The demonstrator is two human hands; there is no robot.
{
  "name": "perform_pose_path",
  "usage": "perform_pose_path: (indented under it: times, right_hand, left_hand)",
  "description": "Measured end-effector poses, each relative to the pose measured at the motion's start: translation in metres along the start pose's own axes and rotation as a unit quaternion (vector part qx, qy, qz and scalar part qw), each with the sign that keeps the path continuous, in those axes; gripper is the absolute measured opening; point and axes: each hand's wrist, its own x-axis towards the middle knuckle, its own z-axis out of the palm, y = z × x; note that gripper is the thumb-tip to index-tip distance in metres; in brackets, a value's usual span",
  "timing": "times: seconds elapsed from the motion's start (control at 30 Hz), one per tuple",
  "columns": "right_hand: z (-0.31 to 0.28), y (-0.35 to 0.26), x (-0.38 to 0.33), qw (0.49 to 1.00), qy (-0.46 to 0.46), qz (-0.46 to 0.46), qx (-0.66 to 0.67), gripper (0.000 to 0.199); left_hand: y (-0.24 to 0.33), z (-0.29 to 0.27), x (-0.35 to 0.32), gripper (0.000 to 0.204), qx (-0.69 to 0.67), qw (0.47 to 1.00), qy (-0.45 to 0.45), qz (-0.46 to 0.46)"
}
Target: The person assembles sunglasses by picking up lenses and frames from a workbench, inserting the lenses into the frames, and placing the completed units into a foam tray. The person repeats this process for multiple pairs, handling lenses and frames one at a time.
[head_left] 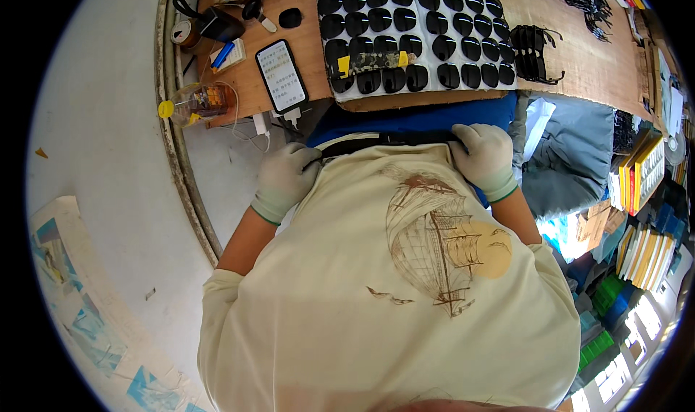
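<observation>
Both my hands wear white gloves with green-edged cuffs, at waist height by the hem of my cream shirt (347, 216). Along the hem, a black band (405, 138) runs from one hand to the other. My left hand (288, 177) is closed, with a black edge of the band showing between thumb and fingers. Curled over the band's other end is my right hand (486, 155); its fingertips are partly hidden. Beyond the hands, a white board (420, 32) carries rows of dark sunglass lenses, and a patterned strip with yellow ends (373, 62) lies across some of them.
Left on the wooden table are a phone (281, 77) with a cable, a yellow-capped bottle (206, 104), a can (182, 33) and a blue lighter-like object (223, 55). Black glasses frames (534, 53) lie right of the board. Grey cloth (568, 158) and stacked trays (641, 169) stand at right.
</observation>
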Motion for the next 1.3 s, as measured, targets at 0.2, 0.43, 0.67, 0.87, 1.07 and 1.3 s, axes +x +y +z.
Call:
perform_pose_path:
  times: [0.2,0.43,0.67,0.87,1.07,1.3]
  right_hand:
    - [0.008,-0.006,0.001,0.995,-0.039,0.075,0.052,0.022]
    - [0.035,0.014,0.001,0.92,-0.205,0.233,0.239,0.034]
    - [0.053,0.025,0.011,0.904,-0.264,0.252,0.224,0.041]
    - [0.042,0.04,0.019,0.868,-0.337,0.215,0.297,0.04]
    - [0.02,0.068,0.011,0.823,-0.305,0.196,0.438,0.034]
    - [-0.052,0.118,0.07,0.79,-0.334,0.152,0.491,0.036]
  left_hand:
    - [0.0,-0.001,-0.001,0.013,-0.017,0.999,0.008,0.041]
    - [-0.036,0.03,0.007,0.02,-0.191,0.974,-0.063,-0.107]
    - [-0.035,0.058,0.013,0.024,-0.294,0.91,-0.026,-0.291]
    - [-0.041,0.044,0.007,0.025,-0.321,0.913,-0.114,-0.225]
    - [-0.012,-0.057,0.041,0.043,-0.347,0.914,-0.159,-0.135]
    - [0.059,-0.146,0.167,0.039,0.011,0.971,-0.237,0.03]
